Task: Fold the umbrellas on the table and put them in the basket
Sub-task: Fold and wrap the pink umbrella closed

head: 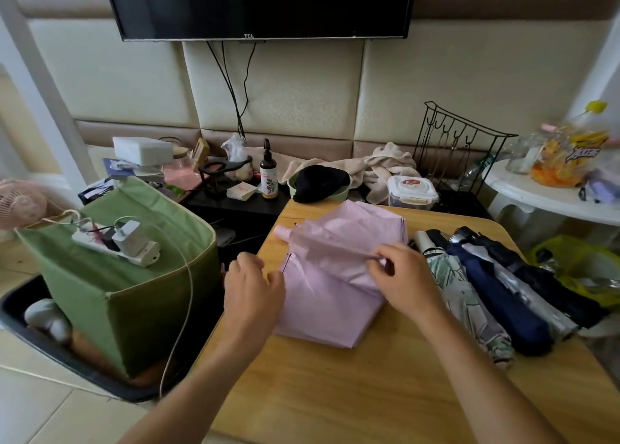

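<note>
TCL television (pixel 258 4), right hand (pixel 402 279) pinching pink umbrella (pixel 335 286)

I see bare wooden table (pixel 385 386) in front of me; folded umbrellas (pixel 496 296) crowd its right side.

Table (pixel 385 393): light wood, smooth, satin sheen w/ visible grain. Pink umbrella (pixel 335 276): thin matt cloth, creased; its handle (pixel 281 231) smooth pink plastic. Folded umbrellas at right: navy one (pixel 496 296) matt fabric, silver one (pixel 526 292) glossy/reflective lining. Green bin (pixel 127 276) at left: matt woven cloth, beige trim. Power strip (pixel 114 242) on it: white plastic, smooth. Rack (pixel 459 145) upper right: black metal wire. TV (pixel 261 4) top: glossy black.
</note>
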A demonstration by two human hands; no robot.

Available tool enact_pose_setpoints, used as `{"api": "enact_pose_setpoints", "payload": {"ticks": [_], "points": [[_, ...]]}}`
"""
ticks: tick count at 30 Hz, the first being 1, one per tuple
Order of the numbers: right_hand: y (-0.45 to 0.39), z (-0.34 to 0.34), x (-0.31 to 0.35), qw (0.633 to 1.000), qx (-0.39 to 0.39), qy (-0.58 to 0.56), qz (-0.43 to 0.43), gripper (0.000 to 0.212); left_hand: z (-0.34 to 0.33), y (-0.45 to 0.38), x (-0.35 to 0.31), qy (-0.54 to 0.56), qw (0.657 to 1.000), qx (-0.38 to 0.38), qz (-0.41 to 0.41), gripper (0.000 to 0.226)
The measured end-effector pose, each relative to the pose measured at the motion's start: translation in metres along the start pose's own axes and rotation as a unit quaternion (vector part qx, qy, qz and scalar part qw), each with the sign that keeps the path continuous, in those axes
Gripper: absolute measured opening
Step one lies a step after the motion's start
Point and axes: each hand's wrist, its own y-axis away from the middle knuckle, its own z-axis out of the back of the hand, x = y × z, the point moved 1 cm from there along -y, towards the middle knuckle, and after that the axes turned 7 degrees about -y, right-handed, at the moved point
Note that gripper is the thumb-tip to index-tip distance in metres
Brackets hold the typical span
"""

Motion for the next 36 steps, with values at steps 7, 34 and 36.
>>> {"api": "enact_pose_setpoints", "payload": {"ticks": [7, 34, 36], "points": [[-0.002, -0.002, 0.003, 0.984, -0.110, -0.055, -0.126, 0.037, -0.050, 0.036, -0.017, -0.114, 0.863, 0.197, -0.450, 0.045], [0.028, 0.014, -0.002, 0.977, 0.196, -0.080, -0.033, 0.008, -0.078, 0.043, -0.002, -0.180, 0.837, 0.092, -0.509, 0.034], [0.029, 0.016, -0.009, 0.978, 0.185, -0.088, -0.035, 0.015, -0.073, 0.047, -0.009, -0.188, 0.840, 0.090, -0.501, 0.029]]}}
